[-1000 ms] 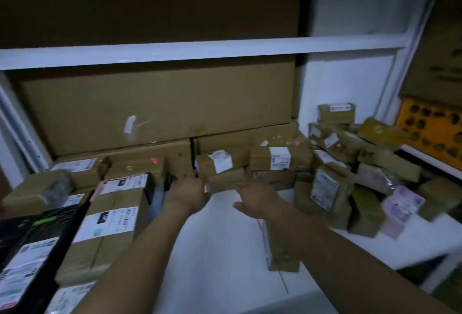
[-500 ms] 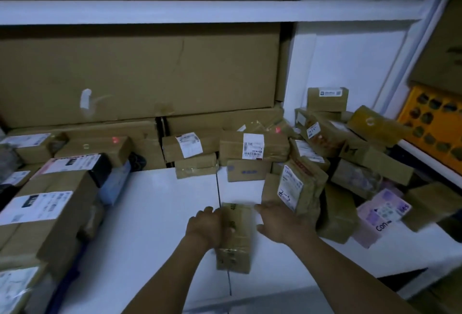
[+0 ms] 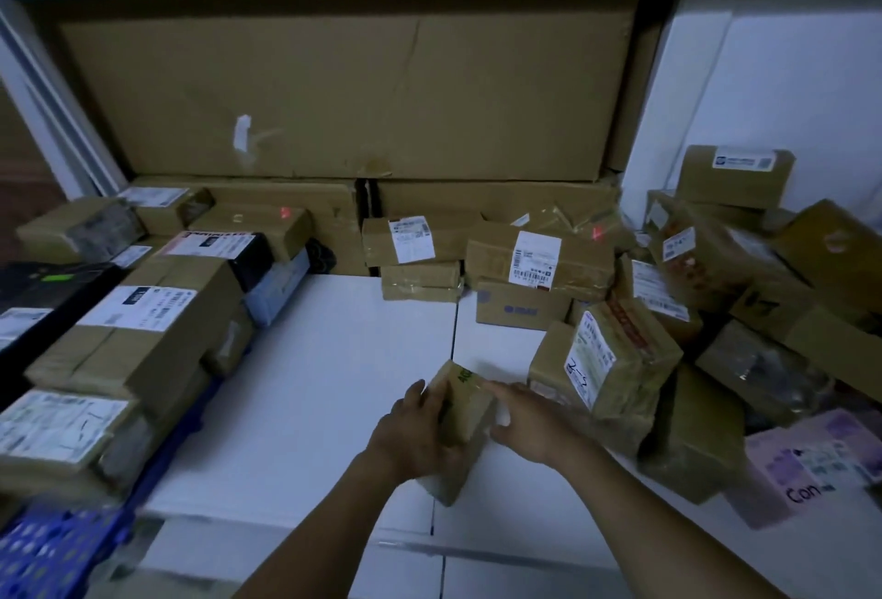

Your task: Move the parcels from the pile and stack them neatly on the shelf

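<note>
- Low on the white shelf [image 3: 310, 383], toward six o'clock in the view, a small brown parcel [image 3: 465, 412] sits tilted with one corner raised and green print on its upper face.
- The left hand [image 3: 420, 436] grips the parcel's left side, fingers curled over its edge.
- The right hand [image 3: 530, 426] lies against the parcel's right side, fingers mostly straight, the forefinger along the top edge.
- At two o'clock from the parcel, just beside the right hand, a taped box [image 3: 606, 360] with a white label leans at an angle.
- From one to three o'clock the pile [image 3: 716, 293] of brown parcels lies jumbled against the wall, with a pink mailer [image 3: 811, 469] at four o'clock.
- At twelve o'clock, labelled boxes line the back, below a large flat carton [image 3: 353, 92].
- At nine to ten o'clock, stacked parcels [image 3: 143, 326] fill the shelf's left side; a blue crate [image 3: 57, 555] shows at seven o'clock.
</note>
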